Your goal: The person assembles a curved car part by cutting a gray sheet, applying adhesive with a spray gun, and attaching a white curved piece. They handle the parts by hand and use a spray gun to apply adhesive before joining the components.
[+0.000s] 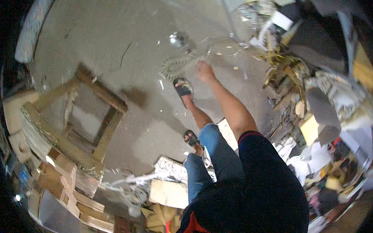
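My right hand (205,72) reaches forward over the floor at the end of a bare forearm, just past my feet. Its fingers look curled closed at one end of a pale, looped strip with comb-like ridges (178,66). Motion blur hides the strip's exact kind. The strip is beside my front sandal (182,86). A shiny, roundish silvery thing (178,39) lies on the floor beyond the strip. My left hand does not show.
A rough wooden frame (105,91) stands at left, with stacked wood pieces (61,173) beside it. Paper, scraps and rubbish (319,157) heap up along the right. A pale board (170,193) lies near my legs. Small bits litter the concrete floor (102,32).
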A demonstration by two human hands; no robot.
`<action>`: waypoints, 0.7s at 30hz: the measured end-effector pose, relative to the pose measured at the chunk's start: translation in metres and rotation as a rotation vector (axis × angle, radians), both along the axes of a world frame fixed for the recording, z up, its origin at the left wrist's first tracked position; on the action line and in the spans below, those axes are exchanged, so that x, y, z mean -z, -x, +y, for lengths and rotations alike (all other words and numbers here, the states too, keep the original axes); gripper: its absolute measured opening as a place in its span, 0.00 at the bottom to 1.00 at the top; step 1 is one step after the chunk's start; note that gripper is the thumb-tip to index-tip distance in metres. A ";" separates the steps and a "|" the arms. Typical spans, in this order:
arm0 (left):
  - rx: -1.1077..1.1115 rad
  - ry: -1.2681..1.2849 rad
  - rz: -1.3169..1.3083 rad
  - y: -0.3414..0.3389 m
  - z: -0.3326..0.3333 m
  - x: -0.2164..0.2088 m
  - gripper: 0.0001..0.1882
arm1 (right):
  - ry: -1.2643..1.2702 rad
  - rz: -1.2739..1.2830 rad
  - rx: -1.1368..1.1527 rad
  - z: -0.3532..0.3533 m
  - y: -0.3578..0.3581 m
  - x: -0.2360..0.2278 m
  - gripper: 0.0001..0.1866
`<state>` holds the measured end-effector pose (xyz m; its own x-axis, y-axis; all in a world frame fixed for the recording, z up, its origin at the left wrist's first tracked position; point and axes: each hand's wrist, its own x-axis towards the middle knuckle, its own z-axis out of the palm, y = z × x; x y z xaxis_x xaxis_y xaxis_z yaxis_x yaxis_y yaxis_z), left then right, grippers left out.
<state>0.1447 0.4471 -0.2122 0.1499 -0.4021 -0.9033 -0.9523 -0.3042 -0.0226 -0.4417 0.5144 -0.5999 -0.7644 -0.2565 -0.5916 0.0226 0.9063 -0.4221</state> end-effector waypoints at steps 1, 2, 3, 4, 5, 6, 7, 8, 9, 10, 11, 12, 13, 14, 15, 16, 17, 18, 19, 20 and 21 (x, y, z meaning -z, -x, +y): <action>0.044 0.011 0.043 -0.006 -0.007 0.006 0.22 | 0.055 0.097 0.051 0.029 -0.027 -0.029 0.24; 0.091 0.016 0.087 -0.013 -0.012 0.010 0.22 | 0.041 -0.169 0.017 0.069 -0.036 -0.055 0.25; 0.137 0.026 0.132 -0.021 -0.018 0.015 0.22 | 0.003 -0.147 0.005 0.103 -0.061 -0.081 0.26; 0.182 0.038 0.178 -0.029 -0.021 0.020 0.22 | -0.017 -0.147 0.074 0.142 -0.092 -0.109 0.27; 0.225 0.049 0.224 -0.037 -0.023 0.024 0.21 | -0.091 -0.202 0.114 0.181 -0.124 -0.135 0.25; 0.273 0.061 0.265 -0.047 -0.024 0.027 0.21 | -0.193 -0.201 0.094 0.220 -0.156 -0.160 0.23; 0.321 0.069 0.303 -0.057 -0.025 0.028 0.21 | -0.263 -0.216 -0.174 0.264 -0.190 -0.185 0.21; 0.367 0.074 0.338 -0.068 -0.026 0.027 0.21 | -0.286 -0.165 -0.043 0.304 -0.237 -0.210 0.20; 0.416 0.079 0.368 -0.078 -0.028 0.024 0.21 | -0.284 -0.115 0.099 0.341 -0.288 -0.231 0.19; 0.458 0.083 0.398 -0.086 -0.030 0.020 0.21 | -0.333 -0.124 0.160 0.377 -0.335 -0.248 0.19; 0.512 0.085 0.426 -0.090 -0.033 0.015 0.20 | -0.353 -0.125 0.242 0.412 -0.381 -0.260 0.18; 0.575 0.086 0.453 -0.090 -0.037 0.008 0.20 | -0.277 -0.127 0.419 0.444 -0.433 -0.271 0.17; 0.642 0.088 0.477 -0.084 -0.042 0.001 0.20 | -0.376 -0.101 0.418 0.471 -0.485 -0.275 0.15; 0.706 0.089 0.503 -0.075 -0.044 -0.005 0.20 | -0.461 -0.059 0.424 0.492 -0.534 -0.276 0.14; 0.772 0.089 0.523 -0.062 -0.048 -0.012 0.20 | -0.591 -0.098 0.387 0.512 -0.588 -0.280 0.14; 0.835 0.093 0.548 -0.047 -0.047 -0.016 0.20 | -0.640 -0.103 0.195 0.531 -0.636 -0.283 0.11; 0.894 0.101 0.578 -0.030 -0.046 -0.021 0.20 | -0.679 0.025 0.176 0.539 -0.682 -0.285 0.11; 0.947 0.113 0.601 -0.013 -0.040 -0.027 0.19 | -0.605 0.065 0.571 0.543 -0.714 -0.286 0.10; 0.996 0.122 0.630 0.005 -0.033 -0.032 0.19 | -0.592 -0.021 0.873 0.542 -0.739 -0.288 0.10; 1.039 0.132 0.656 0.022 -0.023 -0.039 0.19 | -0.589 0.085 0.871 0.541 -0.769 -0.294 0.08; 1.082 0.141 0.682 0.038 -0.010 -0.045 0.19 | -0.538 -0.003 0.969 0.539 -0.793 -0.299 0.07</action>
<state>0.1068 0.4372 -0.1669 -0.7837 -0.1264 -0.6081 -0.5211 0.6665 0.5331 0.3512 1.0531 -0.3005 -0.5012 0.7404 -0.4480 0.8215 0.5697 0.0225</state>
